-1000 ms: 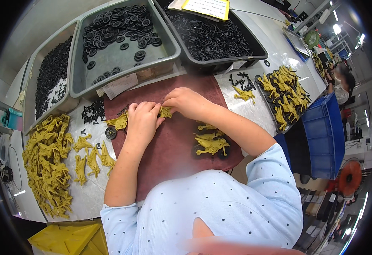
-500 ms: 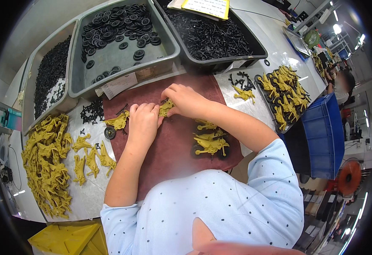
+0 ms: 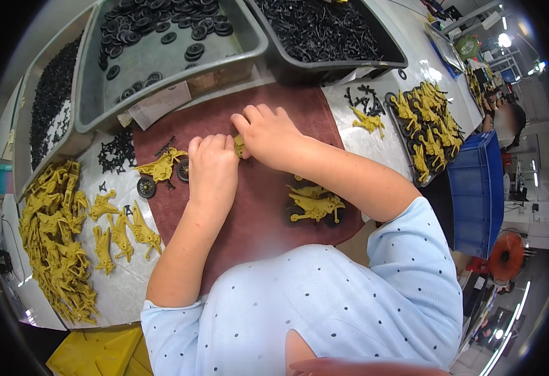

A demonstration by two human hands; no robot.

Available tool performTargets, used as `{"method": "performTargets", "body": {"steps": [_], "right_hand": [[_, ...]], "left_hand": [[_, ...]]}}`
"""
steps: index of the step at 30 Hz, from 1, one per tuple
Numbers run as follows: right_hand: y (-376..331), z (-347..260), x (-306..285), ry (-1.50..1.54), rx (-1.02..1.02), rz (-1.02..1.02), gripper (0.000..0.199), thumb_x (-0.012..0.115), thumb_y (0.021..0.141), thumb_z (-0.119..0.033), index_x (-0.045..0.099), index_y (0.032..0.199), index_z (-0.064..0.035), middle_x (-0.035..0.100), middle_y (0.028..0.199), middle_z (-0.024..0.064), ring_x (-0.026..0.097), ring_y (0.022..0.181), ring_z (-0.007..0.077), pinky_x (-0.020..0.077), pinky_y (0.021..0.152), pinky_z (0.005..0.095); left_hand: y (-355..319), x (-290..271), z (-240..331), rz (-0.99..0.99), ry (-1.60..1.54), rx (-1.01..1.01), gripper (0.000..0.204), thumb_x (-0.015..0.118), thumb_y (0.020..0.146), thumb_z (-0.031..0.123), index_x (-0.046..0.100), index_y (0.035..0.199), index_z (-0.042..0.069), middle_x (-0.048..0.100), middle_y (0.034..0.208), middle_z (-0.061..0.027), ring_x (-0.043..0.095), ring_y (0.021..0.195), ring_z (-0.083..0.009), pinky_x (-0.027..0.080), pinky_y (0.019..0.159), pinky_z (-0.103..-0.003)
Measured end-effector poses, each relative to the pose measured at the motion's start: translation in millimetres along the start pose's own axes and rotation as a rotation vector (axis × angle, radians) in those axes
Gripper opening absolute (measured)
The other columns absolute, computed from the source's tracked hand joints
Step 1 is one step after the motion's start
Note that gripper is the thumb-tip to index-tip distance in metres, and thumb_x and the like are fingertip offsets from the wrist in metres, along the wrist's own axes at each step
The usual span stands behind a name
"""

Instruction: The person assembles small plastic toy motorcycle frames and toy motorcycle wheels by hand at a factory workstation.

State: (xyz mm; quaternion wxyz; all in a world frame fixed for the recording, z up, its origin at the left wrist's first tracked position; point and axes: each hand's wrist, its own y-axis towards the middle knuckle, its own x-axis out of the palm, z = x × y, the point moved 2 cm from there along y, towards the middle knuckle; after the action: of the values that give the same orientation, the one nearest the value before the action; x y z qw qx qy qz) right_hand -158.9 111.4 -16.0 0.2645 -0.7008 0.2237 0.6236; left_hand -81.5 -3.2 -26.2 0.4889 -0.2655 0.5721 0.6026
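Note:
My left hand and my right hand meet over the dark red cloth, fingers closed on a yellow plastic toy motorcycle body. Only a small strip of it shows between them; the fingers hide the rest. Left of my left hand lies another yellow toy motorcycle body, with a black spoked wheel by its near end and a second wheel beside my wrist. Below my right forearm, yellow bodies with black wheels rest together on the cloth.
Grey bins of black wheels and small black parts stand along the back. A heap of yellow bodies covers the left, several loose ones beside it. Rows of wheeled yellow pieces fill a tray at right, near a blue crate.
The view has shifted, so the bins and cloth sit further left and higher. My hands have moved right over the cloth, uncovering a second wheel, and my right hand now covers more of the held body.

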Motion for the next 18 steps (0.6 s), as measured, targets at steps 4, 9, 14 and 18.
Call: {"method": "performTargets", "body": {"steps": [4, 9, 14, 18], "right_hand": [[-1.4, 3.3, 0.3, 0.018, 0.016, 0.003, 0.062, 0.074, 0.074, -0.030, 0.050, 0.126, -0.0068, 0.055, 0.114, 0.0116, 0.052, 0.107, 0.0299, 0.0456, 0.081, 0.0462], [-4.6, 20.6, -14.5, 0.236, -0.104, -0.090, 0.070, 0.077, 0.073, -0.032, 0.048, 0.133, -0.0112, 0.051, 0.127, 0.0150, 0.048, 0.119, 0.0346, 0.0446, 0.091, 0.0475], [-41.5, 28.2, -36.4, 0.663, -0.274, -0.137, 0.082, 0.082, 0.069, -0.016, 0.043, 0.141, -0.0163, 0.036, 0.146, 0.0189, 0.037, 0.134, 0.0375, 0.0390, 0.107, 0.0425], [-64.1, 13.2, -44.4, 0.668, -0.371, 0.210, 0.041, 0.077, 0.074, -0.006, 0.066, 0.113, -0.0101, 0.058, 0.120, 0.0128, 0.057, 0.112, 0.0279, 0.0499, 0.092, 0.0375]], "left_hand": [[3.4, 3.0, 4.3, -0.015, 0.074, -0.010, 0.015, 0.060, 0.077, 0.003, 0.067, 0.088, -0.003, 0.060, 0.078, -0.0092, 0.060, 0.084, -0.0245, 0.044, 0.084, -0.038], [2.5, -10.7, -10.2, -0.088, -0.109, -0.032, 0.016, 0.069, 0.073, 0.009, 0.069, 0.086, -0.001, 0.064, 0.082, -0.0129, 0.063, 0.084, -0.0272, 0.047, 0.080, -0.041], [10.7, -54.3, -15.2, -0.471, -0.644, -0.363, 0.033, 0.074, 0.075, 0.017, 0.071, 0.100, -0.004, 0.070, 0.084, -0.0193, 0.068, 0.073, -0.0237, 0.050, 0.067, -0.036], [6.3, -74.4, -9.6, -0.669, -0.963, -0.462, 0.034, 0.071, 0.080, 0.019, 0.069, 0.105, -0.005, 0.071, 0.082, -0.0156, 0.066, 0.075, -0.0139, 0.050, 0.069, -0.032]]}}
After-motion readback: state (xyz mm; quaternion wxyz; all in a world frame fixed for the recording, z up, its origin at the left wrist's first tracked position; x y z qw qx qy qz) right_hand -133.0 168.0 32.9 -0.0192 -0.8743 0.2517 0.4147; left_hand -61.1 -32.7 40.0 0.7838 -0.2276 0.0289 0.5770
